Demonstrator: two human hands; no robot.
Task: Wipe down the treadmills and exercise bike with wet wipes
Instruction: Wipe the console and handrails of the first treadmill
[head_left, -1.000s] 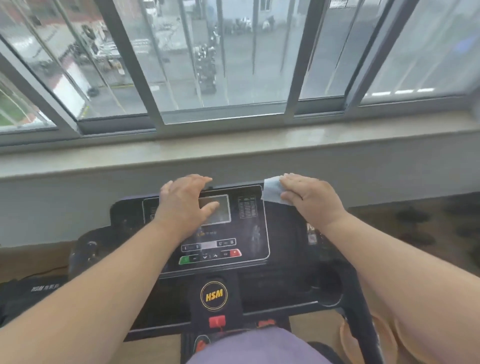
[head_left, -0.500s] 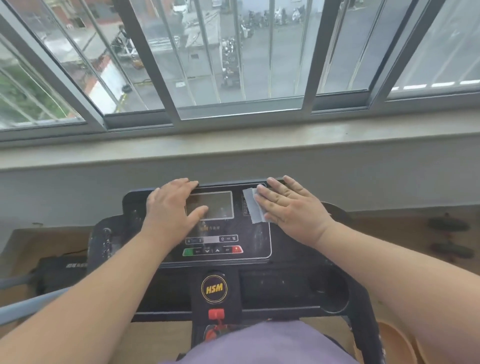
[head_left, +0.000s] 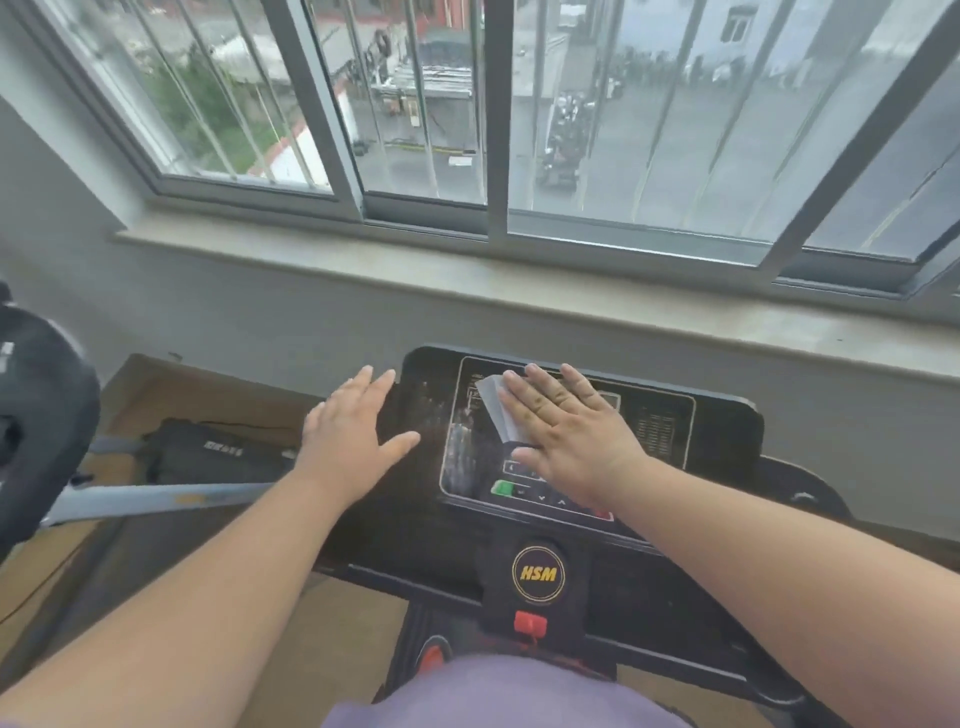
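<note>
The right hand (head_left: 569, 434) presses a wet wipe (head_left: 501, 410) flat on the treadmill's console (head_left: 670, 431), fingers straight. The left hand (head_left: 353, 434) rests open on its left edge. Streaks show only the left part wiped; everything else remains.

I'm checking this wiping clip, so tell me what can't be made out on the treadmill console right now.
- Display screen: head view, covered by the right hand pressing the wet wipe.
- Buttons right of the green button: hidden under the right wrist.
- Small print on the console panel: too blurred to read.
- Dark equipment at left: cut off by the frame edge.
</note>
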